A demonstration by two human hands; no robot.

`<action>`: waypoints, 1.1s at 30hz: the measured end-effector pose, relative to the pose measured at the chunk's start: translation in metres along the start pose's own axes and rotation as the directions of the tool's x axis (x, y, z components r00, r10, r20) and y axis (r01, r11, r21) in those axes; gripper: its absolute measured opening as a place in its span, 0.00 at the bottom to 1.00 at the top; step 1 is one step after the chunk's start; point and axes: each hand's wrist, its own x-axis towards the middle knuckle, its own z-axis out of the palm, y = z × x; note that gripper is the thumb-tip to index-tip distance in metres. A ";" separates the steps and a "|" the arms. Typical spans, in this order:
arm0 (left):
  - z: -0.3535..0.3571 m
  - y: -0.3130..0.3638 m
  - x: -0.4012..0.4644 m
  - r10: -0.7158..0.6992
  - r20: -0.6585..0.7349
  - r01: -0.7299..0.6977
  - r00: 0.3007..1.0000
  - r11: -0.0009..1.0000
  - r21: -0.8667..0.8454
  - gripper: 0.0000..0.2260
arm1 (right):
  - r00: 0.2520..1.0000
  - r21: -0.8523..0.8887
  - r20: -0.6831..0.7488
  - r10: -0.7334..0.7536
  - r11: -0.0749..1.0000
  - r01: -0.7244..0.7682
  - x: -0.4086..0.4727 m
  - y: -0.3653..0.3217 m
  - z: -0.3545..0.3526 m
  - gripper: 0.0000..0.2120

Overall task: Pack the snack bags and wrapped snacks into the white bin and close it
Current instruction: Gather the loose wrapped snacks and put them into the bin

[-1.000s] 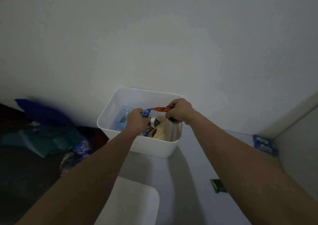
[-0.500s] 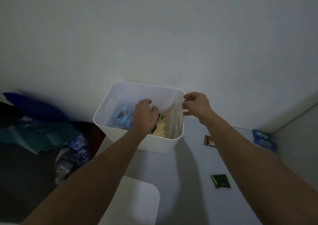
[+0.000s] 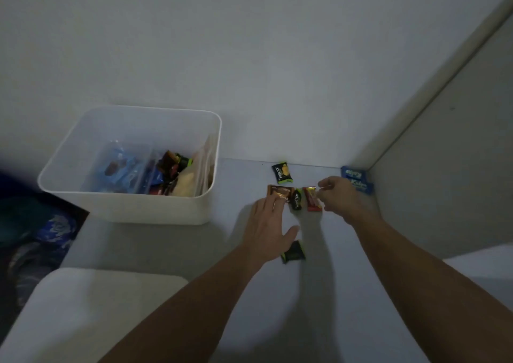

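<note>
The white bin [image 3: 83, 143] stands open at the left, with several snack bags and wrapped snacks inside. On the table to its right lie a brown wrapped snack [image 3: 283, 192], a black-green one [image 3: 296, 199], a red one [image 3: 311, 199] and another black one [image 3: 282, 173] farther back. My left hand [image 3: 268, 223] reaches flat over the brown snack, fingers straight and touching it. My right hand [image 3: 342, 196] hovers beside the red snack with loosely curled fingers, holding nothing. A black-green wrapper [image 3: 293, 253] lies under my left wrist.
The bin's white lid [image 3: 83, 315] lies at the near left. Two blue packets [image 3: 356, 182] sit in the far right corner against the side wall [image 3: 444, 168]. Dark cloth and a blue bag [image 3: 55, 229] lie off the table's left edge.
Both hands have left the bin and moved right to the loose wrapped snacks on the table. The view has swung right and down, showing more snacks.
</note>
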 end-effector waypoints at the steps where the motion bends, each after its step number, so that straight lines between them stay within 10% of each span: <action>1: 0.014 0.003 -0.003 -0.015 0.050 0.014 0.999 0.999 0.032 0.30 | 1.000 -0.031 -0.005 -0.001 1.000 0.001 0.001 0.012 -0.002 0.14; 8: 0.093 0.011 -0.018 -0.143 0.279 0.070 0.950 0.964 0.256 0.49 | 0.997 -0.285 -0.052 -0.058 0.958 0.041 0.017 0.080 -0.009 0.35; 17: 0.126 -0.007 0.015 -0.207 0.108 0.167 0.972 0.941 0.295 0.47 | 0.991 -0.518 0.016 -0.130 0.847 0.119 0.044 0.104 0.000 0.71; 33: 0.115 -0.057 0.118 -0.126 0.112 0.085 0.986 0.945 0.316 0.46 | 0.988 -0.541 0.105 -0.117 0.827 0.155 0.107 0.090 -0.002 0.56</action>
